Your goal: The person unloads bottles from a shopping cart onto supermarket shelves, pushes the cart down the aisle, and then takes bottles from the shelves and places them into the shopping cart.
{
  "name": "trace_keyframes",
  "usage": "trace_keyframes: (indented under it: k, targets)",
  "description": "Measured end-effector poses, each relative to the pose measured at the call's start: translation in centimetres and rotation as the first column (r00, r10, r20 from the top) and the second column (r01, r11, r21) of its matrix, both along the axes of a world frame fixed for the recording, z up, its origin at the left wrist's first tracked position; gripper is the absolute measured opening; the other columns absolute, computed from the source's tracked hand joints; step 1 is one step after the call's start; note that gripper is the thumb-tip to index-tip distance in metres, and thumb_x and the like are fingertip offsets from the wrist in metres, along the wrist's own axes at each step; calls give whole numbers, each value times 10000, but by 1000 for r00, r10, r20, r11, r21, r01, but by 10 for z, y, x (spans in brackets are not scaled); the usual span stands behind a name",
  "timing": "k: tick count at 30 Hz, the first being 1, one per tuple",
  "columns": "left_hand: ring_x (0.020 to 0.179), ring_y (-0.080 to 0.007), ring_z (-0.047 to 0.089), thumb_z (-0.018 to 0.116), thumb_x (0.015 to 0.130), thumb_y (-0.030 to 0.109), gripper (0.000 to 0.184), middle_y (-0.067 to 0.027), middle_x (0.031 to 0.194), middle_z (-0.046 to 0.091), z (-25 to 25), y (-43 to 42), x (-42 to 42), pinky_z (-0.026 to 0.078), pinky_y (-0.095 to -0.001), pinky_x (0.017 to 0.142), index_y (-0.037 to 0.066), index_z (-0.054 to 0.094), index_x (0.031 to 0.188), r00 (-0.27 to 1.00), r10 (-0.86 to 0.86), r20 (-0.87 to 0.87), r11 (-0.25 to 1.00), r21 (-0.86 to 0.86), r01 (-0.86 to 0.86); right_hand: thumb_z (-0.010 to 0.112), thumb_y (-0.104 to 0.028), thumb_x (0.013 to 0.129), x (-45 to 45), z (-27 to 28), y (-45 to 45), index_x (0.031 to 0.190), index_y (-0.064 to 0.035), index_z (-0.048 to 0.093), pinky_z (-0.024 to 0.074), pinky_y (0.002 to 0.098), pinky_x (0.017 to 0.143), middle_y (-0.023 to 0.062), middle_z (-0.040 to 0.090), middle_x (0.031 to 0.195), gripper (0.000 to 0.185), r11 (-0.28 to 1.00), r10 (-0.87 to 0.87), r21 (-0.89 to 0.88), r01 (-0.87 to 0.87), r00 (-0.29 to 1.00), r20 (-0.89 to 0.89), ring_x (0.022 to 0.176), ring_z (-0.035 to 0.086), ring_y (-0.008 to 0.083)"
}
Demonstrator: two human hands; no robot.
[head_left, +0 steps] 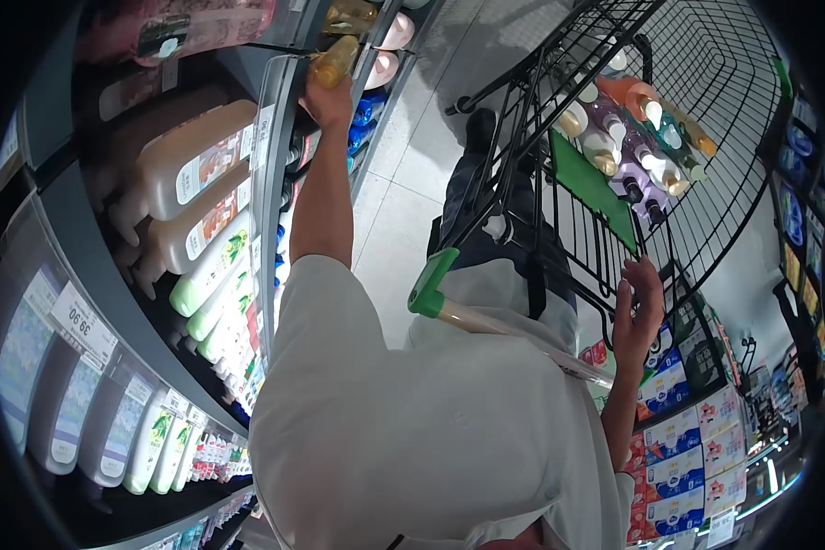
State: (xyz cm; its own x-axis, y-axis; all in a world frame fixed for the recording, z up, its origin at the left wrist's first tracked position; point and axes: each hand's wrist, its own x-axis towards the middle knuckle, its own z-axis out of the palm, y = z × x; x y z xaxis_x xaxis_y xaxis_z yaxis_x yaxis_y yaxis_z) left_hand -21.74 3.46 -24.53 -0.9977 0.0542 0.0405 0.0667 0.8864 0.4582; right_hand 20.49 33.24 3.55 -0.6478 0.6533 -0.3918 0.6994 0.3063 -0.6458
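My left hand (pixel 328 103) reaches to the shelf on the left and is closed around a bottle of amber-yellow liquid (pixel 341 59). A similar amber bottle (pixel 351 16) stands on the shelf just beyond it. On the other side, my right hand (pixel 639 307) is raised beside the near end of the shopping cart (pixel 706 266), with its fingers stretched out and nothing visible in them. Inside the cart lie several pump and capped bottles (pixel 642 137) in purple, orange, teal and clear colours. The cart's green-ended handle (pixel 433 282) crosses in front of my body.
Shelves along my left carry large brown pump bottles (pixel 197 174), green-and-white bottles (pixel 213 272) and a price tag (pixel 82 316). Pink-white bottles (pixel 381 70) stand past my left hand. Stacked blue-and-white packs (pixel 674 458) are at the lower right. Pale floor tiles (pixel 412 192) lie between shelf and cart.
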Motion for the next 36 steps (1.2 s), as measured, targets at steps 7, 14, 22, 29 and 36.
trace_keyframes:
  k: [7, 14, 22, 29, 36]
  targets:
    - [1031, -353, 706, 862, 711, 207, 529, -172, 1089, 745, -33, 4, -34, 537, -404, 906, 17, 684, 1171, 999, 38, -24, 999, -4, -38, 598, -20, 998, 3, -1, -2, 1406, -25, 515, 494, 353, 1008, 141, 681, 1240, 416, 988, -127, -86, 129, 991, 31, 1123, 657, 212]
    - [1053, -394, 665, 762, 796, 191, 444, -236, 1196, 685, -38, -16, -10, 526, -424, 893, -22, 665, 1174, 988, 54, -143, 993, -96, -68, 606, -41, 1002, 4, -5, -1, 1394, -28, 532, 501, 360, 998, 150, 694, 1224, 399, 988, -127, -83, 131, 990, 54, 1132, 662, 222]
    - [1181, -241, 562, 647, 866, 166, 385, -161, 1316, 613, -120, -74, -35, 421, -385, 1046, -33, 625, 1195, 745, 479, 465, 324, 695, -642, 603, -35, 996, 0, -4, 0, 1355, -10, 561, 500, 364, 1003, 144, 694, 1220, 362, 988, -123, -90, 128, 991, 57, 1128, 665, 231]
    - [1285, -267, 519, 787, 831, 305, 654, -139, 1420, 580, -106, -109, -68, 374, -368, 1080, -26, 593, 1361, 724, 252, 642, 601, 483, -637, 640, -18, 967, -1, -5, -4, 1393, -63, 555, 495, 349, 992, 102, 708, 1179, 436, 973, -197, -115, 200, 980, 33, 1107, 664, 188]
    - [1273, -192, 541, 701, 896, 557, 663, -125, 1389, 614, -53, -81, -45, 358, -391, 1138, 57, 641, 1328, 640, 503, 581, 826, -105, -553, 638, 27, 953, -2, -7, -3, 1480, -39, 464, 489, 345, 1006, 106, 684, 1207, 558, 972, -195, -137, 191, 981, -12, 1118, 653, 187]
